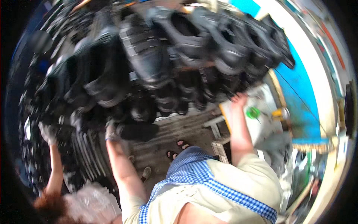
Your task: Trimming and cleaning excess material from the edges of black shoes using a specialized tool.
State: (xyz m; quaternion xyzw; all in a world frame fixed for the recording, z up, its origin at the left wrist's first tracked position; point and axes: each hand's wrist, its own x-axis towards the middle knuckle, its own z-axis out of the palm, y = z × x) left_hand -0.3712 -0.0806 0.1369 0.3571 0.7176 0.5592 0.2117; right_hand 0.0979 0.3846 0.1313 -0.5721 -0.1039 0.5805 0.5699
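My left hand (111, 128) is closed at the near end of a black shoe (138, 130), which is blurred and lies sole-like and flat below the rack. My right hand (239, 99) reaches forward to the lower row of black shoes (229, 84), beside the white table's far left corner. Its fingers are smeared, so whether they hold a shoe cannot be made out. Above both hands runs an upper row of black shoes, among them a strapped shoe (143, 50) and a slip-on shoe (186, 35).
To my right is a white table (266, 93) with a green round item (253, 112) and a yellow roll-like item (281, 113). At left, a co-worker's gloved hand (47, 133) is at more black shoes. A blue panel (298, 97) stands farther right.
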